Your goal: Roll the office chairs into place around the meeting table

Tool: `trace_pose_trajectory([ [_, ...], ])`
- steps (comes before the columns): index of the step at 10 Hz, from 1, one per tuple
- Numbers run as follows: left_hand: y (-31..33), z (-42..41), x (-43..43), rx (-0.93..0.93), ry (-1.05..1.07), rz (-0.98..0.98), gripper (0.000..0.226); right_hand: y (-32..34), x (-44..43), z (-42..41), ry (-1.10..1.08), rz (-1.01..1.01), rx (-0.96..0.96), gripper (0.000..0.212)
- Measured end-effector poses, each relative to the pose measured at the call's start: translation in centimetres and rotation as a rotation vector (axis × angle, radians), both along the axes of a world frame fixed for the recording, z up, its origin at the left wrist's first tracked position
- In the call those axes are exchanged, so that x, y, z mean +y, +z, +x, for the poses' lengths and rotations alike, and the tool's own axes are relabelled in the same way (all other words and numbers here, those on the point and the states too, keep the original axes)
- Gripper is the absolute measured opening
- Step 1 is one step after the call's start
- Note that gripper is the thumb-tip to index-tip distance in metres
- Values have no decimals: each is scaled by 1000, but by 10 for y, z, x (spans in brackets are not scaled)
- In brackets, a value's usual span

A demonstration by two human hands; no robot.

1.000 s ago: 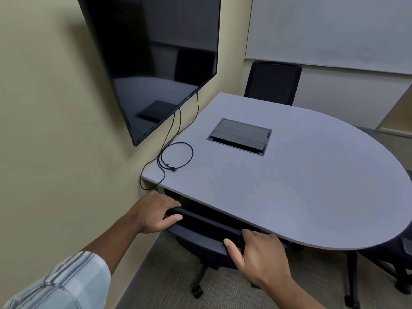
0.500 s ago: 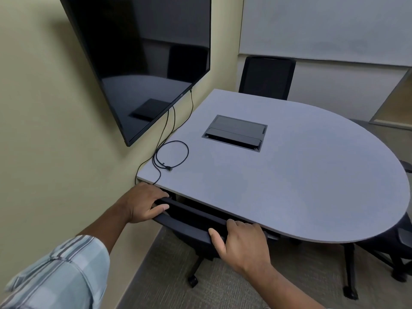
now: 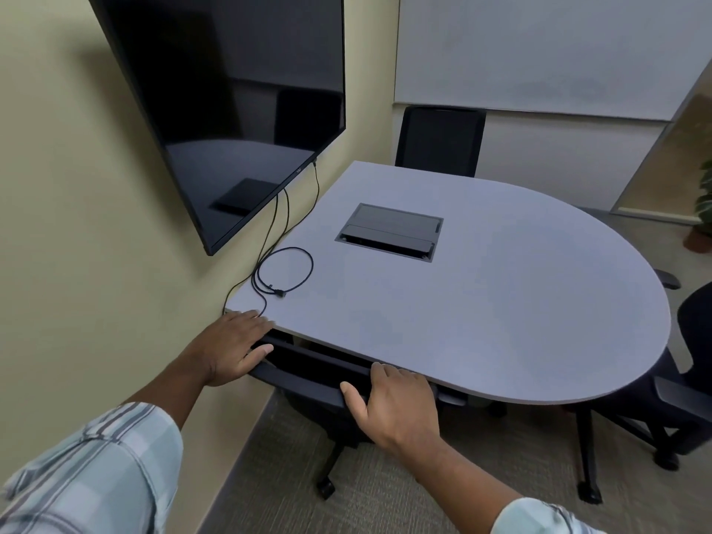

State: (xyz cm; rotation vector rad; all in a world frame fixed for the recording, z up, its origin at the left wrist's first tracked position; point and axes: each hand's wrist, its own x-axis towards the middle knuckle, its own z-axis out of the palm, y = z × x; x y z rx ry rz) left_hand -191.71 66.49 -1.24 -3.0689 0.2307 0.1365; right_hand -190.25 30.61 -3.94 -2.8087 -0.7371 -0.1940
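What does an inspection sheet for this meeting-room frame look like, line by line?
Surface: grey meeting table, bare apart from a closed connection box.
Job's things: near chair tucked under the table edge; far chair at the far side; third chair at the right.
Clutter: nothing seen.
Grips: left hand and right hand both on the near chair's backrest top.
Cables: black cable looped on the table, hanging from the wall screen.
Surroundings: whiteboard, carpet, potted plant.

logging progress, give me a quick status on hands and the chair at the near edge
Left hand and right hand both gripping the black office chair backrest top. Backrest tucked under the grey meeting table edge. Nothing visibly blocking.
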Motion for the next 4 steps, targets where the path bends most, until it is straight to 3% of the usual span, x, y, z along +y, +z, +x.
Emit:
trace_pose_trajectory([
  [1,4,-8,-14,49,66,-41,122,0,-2,-1,-1,-19,28,74],
  [4,6,3,-70,24,177,-37,122,18,-15,25,96,-43,193,109],
])
